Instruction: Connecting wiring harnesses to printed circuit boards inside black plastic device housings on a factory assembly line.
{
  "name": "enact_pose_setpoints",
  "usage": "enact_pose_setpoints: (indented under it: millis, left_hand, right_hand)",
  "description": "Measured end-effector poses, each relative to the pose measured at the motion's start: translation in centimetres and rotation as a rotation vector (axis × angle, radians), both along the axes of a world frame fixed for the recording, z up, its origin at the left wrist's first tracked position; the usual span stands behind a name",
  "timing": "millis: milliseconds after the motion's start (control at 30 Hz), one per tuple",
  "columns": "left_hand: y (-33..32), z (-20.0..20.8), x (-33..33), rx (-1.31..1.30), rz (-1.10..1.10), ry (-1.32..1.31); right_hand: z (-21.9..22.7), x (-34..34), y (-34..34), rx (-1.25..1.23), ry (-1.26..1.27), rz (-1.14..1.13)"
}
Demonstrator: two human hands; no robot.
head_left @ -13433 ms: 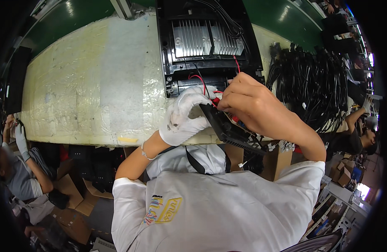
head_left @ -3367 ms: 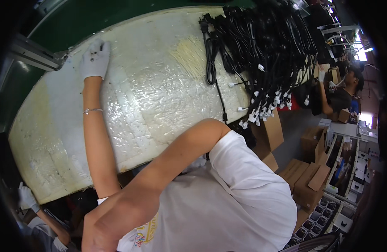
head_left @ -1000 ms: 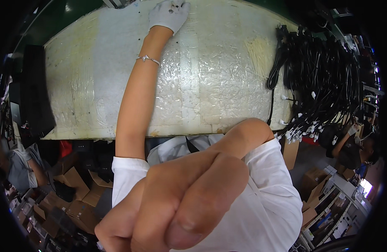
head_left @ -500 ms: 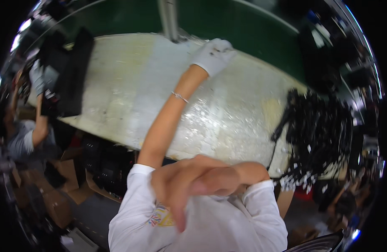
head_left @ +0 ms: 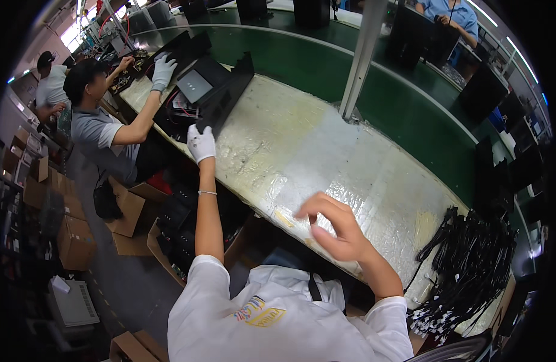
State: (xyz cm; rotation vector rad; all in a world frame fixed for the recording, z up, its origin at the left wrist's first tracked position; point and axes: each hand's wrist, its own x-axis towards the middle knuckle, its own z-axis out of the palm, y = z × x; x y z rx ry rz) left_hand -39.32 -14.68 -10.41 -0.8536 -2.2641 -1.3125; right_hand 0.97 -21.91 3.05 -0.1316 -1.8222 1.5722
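My left hand (head_left: 201,143), in a stained white glove, is at the near lower corner of a black computer case (head_left: 225,99) at the far left of the bench. Its fingers bend against the case's edge; the fingertips are partly hidden. Inside the case a grey metal box and some wires show. Bare, my right hand (head_left: 338,229) hovers above the bench's near edge. Its forefinger is curved and the thumb is apart, with nothing between them. A co-worker's gloved hand (head_left: 164,73) is at the far side of the same case.
Plastic film covers the bench (head_left: 290,145). A heap of black cables (head_left: 465,265) with white connectors lies at its right end. Beyond runs a green conveyor (head_left: 302,78), with a metal post (head_left: 357,66) before it. Cardboard boxes (head_left: 76,241) stand on the floor at left.
My view has swung to the left. My left hand has gone from the bench's far edge to the computer case. The right hand has moved from before my chest out over the bench.
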Motion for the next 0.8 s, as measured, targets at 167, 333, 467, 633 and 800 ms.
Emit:
enact_pose_setpoints:
  millis: [167, 333, 467, 633, 800]
  left_hand:
    - [-2.2, 1.0, 9.7, -0.050, -0.482, 0.092]
    - [-9.3, 13.7, 11.1, -0.226, -0.752, 0.033]
    - [-3.8, 14.7, 5.9, -0.589, -0.474, 0.379]
    - [-1.7, 10.8, 7.5, -0.448, -0.979, -0.086]
    - [-3.9, 9.0, 17.2, -0.224, -1.302, -0.175]
  right_hand:
    - [-9.4, -4.8, 4.5, 0.653, -0.599, -0.427]
    - [-13.9, -5.9, 7.4, 0.614, -0.701, -0.433]
    - [-16.3, -6.8, 8.3, 0.561, -0.464, -0.386]
    - [-13.2, -1.7, 2.5, 0.263, -0.489, -0.539]
    - [-12.9, 6.6, -7.5, 0.253, -0.563, -0.782]
